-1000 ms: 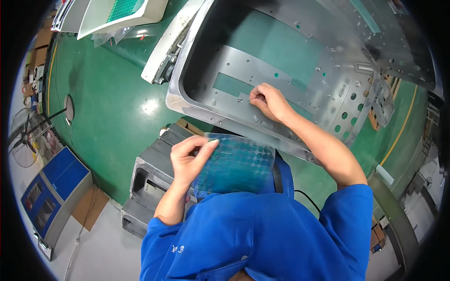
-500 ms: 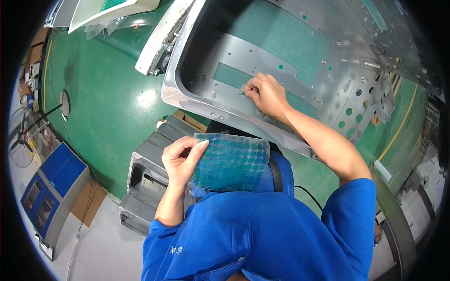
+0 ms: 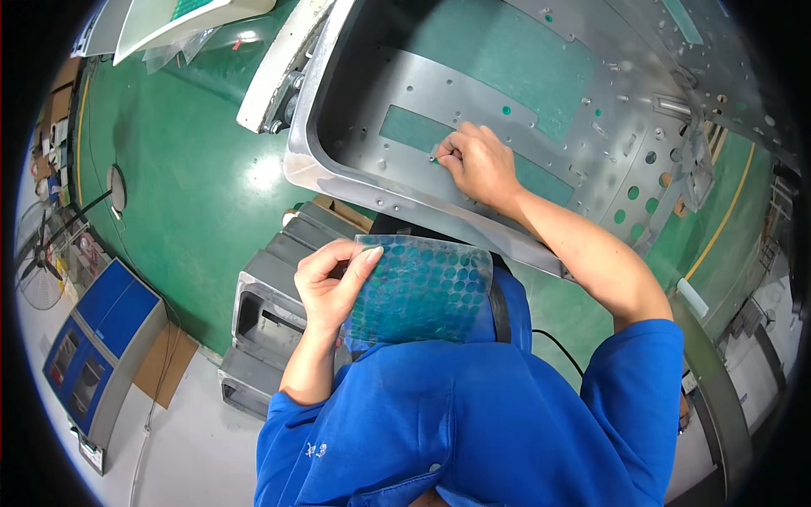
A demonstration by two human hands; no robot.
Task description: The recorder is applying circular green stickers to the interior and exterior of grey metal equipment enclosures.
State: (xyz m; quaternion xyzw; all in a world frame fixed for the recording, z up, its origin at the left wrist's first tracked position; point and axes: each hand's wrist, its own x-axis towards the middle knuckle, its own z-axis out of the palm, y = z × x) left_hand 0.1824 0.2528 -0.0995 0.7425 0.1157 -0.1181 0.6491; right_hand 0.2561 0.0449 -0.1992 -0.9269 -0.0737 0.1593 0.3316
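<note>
My left hand (image 3: 331, 283) is closed on the left edge of a clear sheet of round green stickers (image 3: 427, 291), thumb on top, held in front of my body. In rows across the sheet lie the blue-green dots. My right hand (image 3: 480, 165) reaches into a grey metal enclosure (image 3: 338, 188), its thumb and forefinger pinched together beside a long rectangular slot (image 3: 414, 128). At these fingertips a small green piece (image 3: 435, 159) shows against a stud on the metal panel; the fingers partly hide it.
Stacked grey metal housings (image 3: 274, 296) stand left of my legs. Farther left are a blue cabinet (image 3: 106, 334) and a fan (image 3: 42, 262). A white bin (image 3: 160, 25) sits at the upper left, and a black cable (image 3: 557, 346) hangs at my right.
The view has shifted slightly. My right hand stays pinched at nearly the same spot by the slot, and the left hand still holds the sheet, its right edge a little farther right.
</note>
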